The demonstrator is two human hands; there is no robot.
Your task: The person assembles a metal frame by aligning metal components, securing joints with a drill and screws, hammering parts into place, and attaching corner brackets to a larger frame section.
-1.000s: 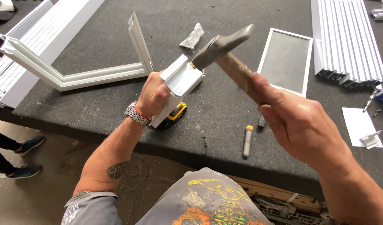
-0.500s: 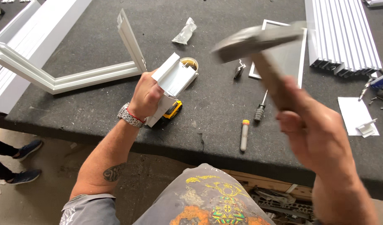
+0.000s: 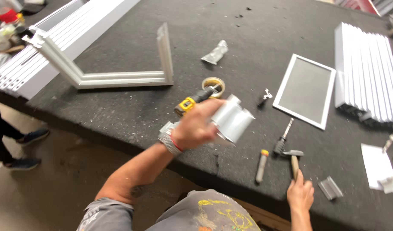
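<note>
Down from its raised swing, my right hand [image 3: 300,194] is laying the hammer [image 3: 293,159] flat near the surface's front edge, fingers closed on its handle, while my left hand [image 3: 195,126] is gripping the white profile piece [image 3: 231,120], lifted above the surface.

Motion blurs the left hand [image 3: 195,124] and its white profile piece [image 3: 230,122], hiding the grip's finger placement.

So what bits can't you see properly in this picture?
Head view:
- White piece in the left hand: blurred by motion, shape unclear.
- Hammer handle: partly under the right hand.
- White strips: cut off by the right edge.
- Yellow tool: partly behind the left hand.
</note>
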